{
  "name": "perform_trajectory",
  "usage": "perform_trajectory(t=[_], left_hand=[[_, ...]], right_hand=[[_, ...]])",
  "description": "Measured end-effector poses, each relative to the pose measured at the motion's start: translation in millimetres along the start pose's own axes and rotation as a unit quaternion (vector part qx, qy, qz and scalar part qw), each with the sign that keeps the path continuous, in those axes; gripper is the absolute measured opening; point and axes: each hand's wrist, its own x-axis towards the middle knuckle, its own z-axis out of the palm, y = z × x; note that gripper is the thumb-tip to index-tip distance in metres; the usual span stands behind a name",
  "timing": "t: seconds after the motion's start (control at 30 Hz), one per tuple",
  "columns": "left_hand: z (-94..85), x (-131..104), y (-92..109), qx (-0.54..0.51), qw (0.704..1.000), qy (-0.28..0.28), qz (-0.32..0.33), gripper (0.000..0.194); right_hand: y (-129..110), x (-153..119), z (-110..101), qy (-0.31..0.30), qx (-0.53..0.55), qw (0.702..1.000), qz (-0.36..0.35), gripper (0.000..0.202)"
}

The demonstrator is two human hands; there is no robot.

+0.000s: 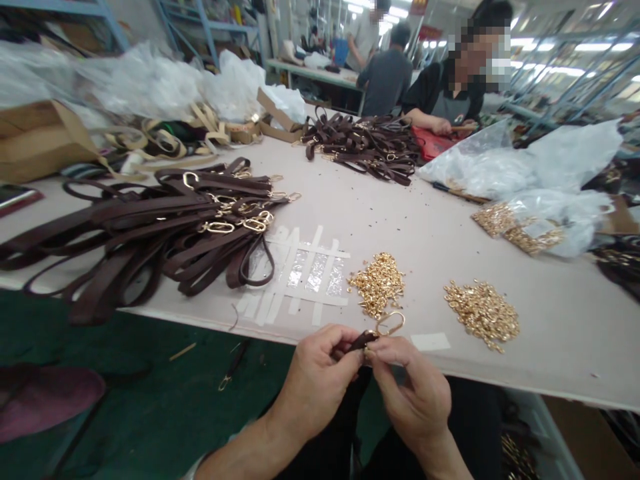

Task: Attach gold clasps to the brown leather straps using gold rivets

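Observation:
Near the table's front edge, my left hand is closed on a dark brown leather strap. My right hand pinches at the strap's end, close against the left fingertips; any small part between its fingers is too hidden to make out. A gold oval ring extends from the strap end above the right fingers. Just beyond the hands lies a pile of small gold metal pieces, and a second gold pile lies to the right.
Brown straps with gold clasps cover the table's left; another strap heap lies farther back. Plastic bags hold gold pieces at right. Tape strips mark the table. A person works across it.

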Motion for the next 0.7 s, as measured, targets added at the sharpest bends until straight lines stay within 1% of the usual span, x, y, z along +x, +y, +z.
perform_trajectory(t=[0.13,0.2,0.27,0.37,0.5,0.63,0.7], left_hand=[[-3.1,0.3,-0.1,0.086,0.994,0.01,0.061,0.011],[-3.7,0.5,1.2,0.113,0.99,0.008,0.085,0.013],[-3.6,-0.1,2.5,0.123,0.987,0.009,0.101,0.015],[-2.6,-2.7,3.4,0.142,0.982,0.015,0.123,0.014],[1.2,-9.2,2.9,0.169,0.974,0.018,0.149,0.016],[6.4,-13.6,3.2,0.206,0.963,0.011,0.172,0.016],[5.1,-11.7,6.4,0.245,0.949,-0.016,0.198,0.015]], right_hand=[[-5.6,0.9,-0.5,0.009,-0.036,0.999,-0.035,0.028],[-7.7,0.3,1.1,0.021,-0.043,0.998,-0.031,0.028],[-8.4,-1.5,3.6,0.032,-0.03,0.999,0.004,0.024],[-7.8,-6.0,6.3,0.047,0.024,0.994,0.094,0.017],[-8.6,-8.8,6.3,0.082,0.114,0.968,0.206,0.013],[-10.1,-5.9,7.6,0.094,0.209,0.936,0.268,0.02],[-7.5,-6.3,7.0,0.094,0.231,0.926,0.283,0.026]])
